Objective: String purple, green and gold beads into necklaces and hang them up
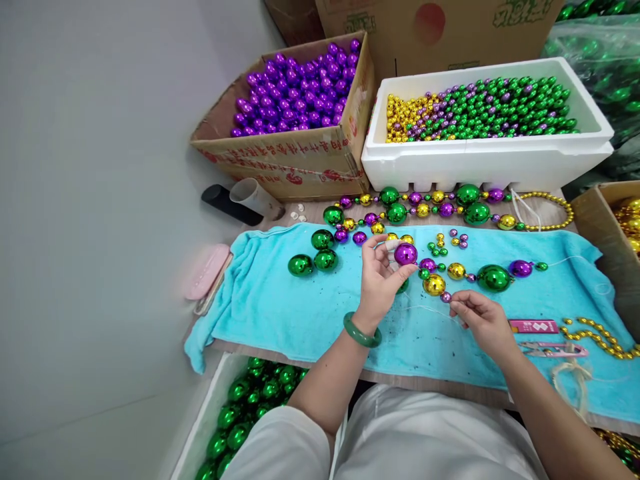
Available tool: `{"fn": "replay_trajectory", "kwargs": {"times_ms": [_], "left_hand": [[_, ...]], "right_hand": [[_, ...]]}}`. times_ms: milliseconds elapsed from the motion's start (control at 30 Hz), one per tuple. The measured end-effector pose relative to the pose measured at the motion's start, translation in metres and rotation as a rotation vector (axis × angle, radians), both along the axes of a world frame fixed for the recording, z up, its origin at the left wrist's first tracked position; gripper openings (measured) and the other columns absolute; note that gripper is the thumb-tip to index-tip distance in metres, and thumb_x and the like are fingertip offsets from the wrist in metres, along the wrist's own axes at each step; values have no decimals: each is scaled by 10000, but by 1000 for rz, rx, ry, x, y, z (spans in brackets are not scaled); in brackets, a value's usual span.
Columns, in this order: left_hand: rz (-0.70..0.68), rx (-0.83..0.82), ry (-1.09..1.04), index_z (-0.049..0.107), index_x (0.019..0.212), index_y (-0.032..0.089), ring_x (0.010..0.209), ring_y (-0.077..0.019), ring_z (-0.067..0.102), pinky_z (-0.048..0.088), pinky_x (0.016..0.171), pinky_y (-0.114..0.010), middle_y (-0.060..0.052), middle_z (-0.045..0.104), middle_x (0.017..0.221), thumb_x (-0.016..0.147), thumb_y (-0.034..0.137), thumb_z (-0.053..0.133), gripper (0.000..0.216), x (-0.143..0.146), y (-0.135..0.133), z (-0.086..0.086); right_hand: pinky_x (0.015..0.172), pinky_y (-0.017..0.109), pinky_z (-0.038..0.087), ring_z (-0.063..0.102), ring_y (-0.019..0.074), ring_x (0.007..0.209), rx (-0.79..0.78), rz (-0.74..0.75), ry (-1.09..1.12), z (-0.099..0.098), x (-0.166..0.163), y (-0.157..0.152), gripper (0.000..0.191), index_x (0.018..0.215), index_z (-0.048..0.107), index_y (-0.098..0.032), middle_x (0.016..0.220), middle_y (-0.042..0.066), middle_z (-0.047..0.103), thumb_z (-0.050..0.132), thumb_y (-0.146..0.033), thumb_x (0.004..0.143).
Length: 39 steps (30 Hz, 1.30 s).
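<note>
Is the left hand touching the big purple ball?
Touching. The head view shows fingertips of the left hand pressed right against the purple ball, with no gap. The right hand only pinches the thread nearby.

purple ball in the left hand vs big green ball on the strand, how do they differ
The purple ball is pinched in the left hand; the green ball lies strung on the towel. The purple ball looks smaller than the green ball. Both are shiny, round.
</note>
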<state>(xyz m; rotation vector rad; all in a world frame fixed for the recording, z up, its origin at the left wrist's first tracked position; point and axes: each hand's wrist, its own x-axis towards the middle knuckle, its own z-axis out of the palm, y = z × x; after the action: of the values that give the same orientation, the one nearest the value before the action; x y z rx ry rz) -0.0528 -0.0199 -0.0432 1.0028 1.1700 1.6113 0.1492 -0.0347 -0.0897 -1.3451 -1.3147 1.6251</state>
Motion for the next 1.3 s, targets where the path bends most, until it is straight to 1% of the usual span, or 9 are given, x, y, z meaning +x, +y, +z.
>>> {"fn": "replay_trajectory", "kwargs": {"times_ms": [100, 367, 600, 733, 867, 1000, 1133, 1233, 1300], "left_hand": [[-50, 1, 20, 382, 1176, 281, 1028, -160, 593, 509, 856, -286, -34, 566, 1112, 693, 211, 760, 618, -1, -2, 3], [69, 48, 121, 490, 1098, 255, 1001, -142, 556, 482, 864, -262, -20, 536, 1066, 654, 194, 796, 543, 10, -10, 11], [-142, -145, -51, 555, 1018, 220, 854, -123, 562, 488, 770, -254, -21, 568, 1011, 650, 244, 800, 444, 4, -14, 18], [-122, -122, -85, 582, 1016, 218, 866, -120, 564, 482, 795, -253, -26, 587, 1015, 710, 264, 756, 355, 5, -14, 17], [-74, -91, -43, 595, 1001, 215, 894, -119, 565, 472, 833, -249, -16, 600, 990, 671, 212, 784, 380, 11, -16, 16], [-160, -128, -60, 619, 1037, 225, 892, -141, 592, 489, 818, -277, -23, 635, 996, 669, 249, 789, 406, 16, -17, 12], [-109, -70, 94, 706, 958, 218, 960, -173, 602, 481, 877, -317, -48, 669, 974, 817, 346, 648, 199, 15, -14, 10], [-95, -38, 249, 743, 852, 212, 954, -174, 608, 471, 905, -326, -48, 681, 911, 841, 325, 620, 167, 14, -9, 13], [-135, -43, 292, 745, 829, 212, 912, -166, 623, 485, 875, -318, -42, 690, 884, 836, 307, 625, 153, 16, -7, 17]], "right_hand": [[471, 226, 364, 439, 83, 487, -8, 11, 34, -3, 1, 2, 270, 784, 607, -163, 625, 4, 589, 644, -429, 761], [473, 224, 379, 454, 85, 491, 9, 16, 69, -7, -1, 2, 245, 781, 617, -168, 627, 3, 594, 648, -411, 770], [508, 231, 400, 466, 95, 541, 59, 33, 7, -18, 8, 2, 234, 821, 635, -176, 661, 3, 592, 631, -409, 799], [508, 235, 393, 468, 95, 536, 65, 25, -10, -20, 8, 0, 233, 829, 621, -174, 664, 5, 593, 615, -406, 812], [506, 239, 401, 476, 97, 536, 57, 12, 15, -13, 4, -1, 230, 821, 610, -172, 669, 12, 595, 633, -400, 795], [511, 242, 429, 535, 123, 607, 45, 0, 184, 0, 1, -3, 307, 1009, 581, -200, 735, 13, 598, 671, -365, 767], [483, 246, 409, 527, 124, 552, -11, 55, 287, 4, 3, -3, 351, 1086, 524, -217, 688, -8, 586, 646, -366, 793], [474, 259, 399, 491, 120, 491, -27, 123, 118, 2, 8, 0, 326, 1056, 561, -204, 614, -23, 562, 622, -396, 800], [477, 259, 386, 462, 118, 491, 81, 118, -102, 6, 11, 3, 296, 1005, 625, -196, 583, -22, 542, 640, -390, 782]]}}
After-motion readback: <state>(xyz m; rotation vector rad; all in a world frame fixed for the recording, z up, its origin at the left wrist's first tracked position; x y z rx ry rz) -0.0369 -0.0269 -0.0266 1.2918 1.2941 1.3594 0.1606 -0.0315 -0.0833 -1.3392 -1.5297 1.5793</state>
